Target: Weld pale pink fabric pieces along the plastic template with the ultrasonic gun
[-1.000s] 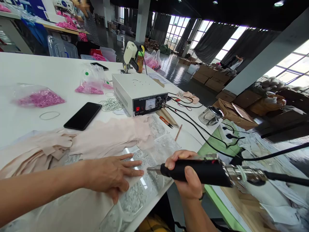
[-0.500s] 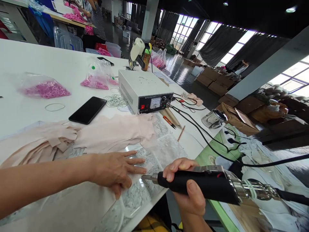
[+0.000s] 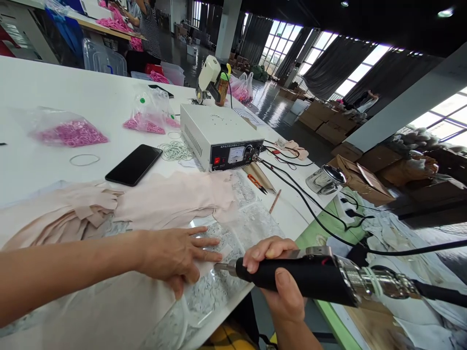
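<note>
My left hand [image 3: 182, 255] lies with fingers spread on a pale pink piece of fabric [image 3: 120, 304], pressing it against the speckled, clear-covered board [image 3: 219, 287]. Wrapped in my right hand [image 3: 279, 277] is a black ultrasonic welding handpiece [image 3: 302, 278] with a metal tip and a cable running off to the right. Its tip touches or nearly touches the fabric edge beside my left fingertips; exact contact cannot be made out. Behind the left hand are more pink fabric pieces [image 3: 178, 197], some in a fanned stack [image 3: 69, 211].
The white power box [image 3: 222, 129] with dial and red switch stands behind, cables [image 3: 302, 194] running rightward. Around it are a black phone [image 3: 134, 165], orange thread snips [image 3: 257, 183], a metal cup [image 3: 324, 180], and bags of pink rings [image 3: 71, 132]. People work at a far table.
The rear of the handpiece and my right hand have shifted very slightly left. My left hand stays in place on the fabric.
</note>
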The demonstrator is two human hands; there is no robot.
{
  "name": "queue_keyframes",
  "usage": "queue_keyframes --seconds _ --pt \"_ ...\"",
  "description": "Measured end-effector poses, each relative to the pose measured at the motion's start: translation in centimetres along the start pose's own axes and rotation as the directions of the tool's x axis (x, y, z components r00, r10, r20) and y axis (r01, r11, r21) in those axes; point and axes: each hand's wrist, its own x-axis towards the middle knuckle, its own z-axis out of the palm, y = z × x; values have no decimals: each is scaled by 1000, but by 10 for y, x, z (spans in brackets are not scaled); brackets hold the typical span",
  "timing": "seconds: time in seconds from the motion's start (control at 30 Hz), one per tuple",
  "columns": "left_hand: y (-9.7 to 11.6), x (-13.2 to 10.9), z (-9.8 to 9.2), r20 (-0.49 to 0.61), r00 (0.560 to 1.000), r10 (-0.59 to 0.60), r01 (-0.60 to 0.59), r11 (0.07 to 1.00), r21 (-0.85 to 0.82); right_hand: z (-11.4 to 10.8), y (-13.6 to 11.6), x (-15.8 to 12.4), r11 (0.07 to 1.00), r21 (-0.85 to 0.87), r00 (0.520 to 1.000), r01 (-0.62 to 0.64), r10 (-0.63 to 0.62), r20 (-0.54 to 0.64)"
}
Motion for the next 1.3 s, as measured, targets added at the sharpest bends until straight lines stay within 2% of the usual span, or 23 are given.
queue_keyframes --seconds 0.3,0.53,0.8,1.03,1.3 --pt "-1 1 3 28 999 -17 18 999 -32 9 -4 -4 998 48 998 -43 41 46" --pt "0 1 2 26 999 -37 39 998 -53 10 -3 -4 999 6 998 -39 38 57" --pt "-2 2 5 37 998 -55 58 993 -98 16 -5 -5 999 -8 998 -49 49 30" --pt "-2 3 8 -21 996 -83 77 980 -182 22 -7 -9 995 41 996 -89 88 34" --pt "-3 2 12 -103 990 -96 67 964 -258 23 -3 -14 998 12 995 -59 58 83"
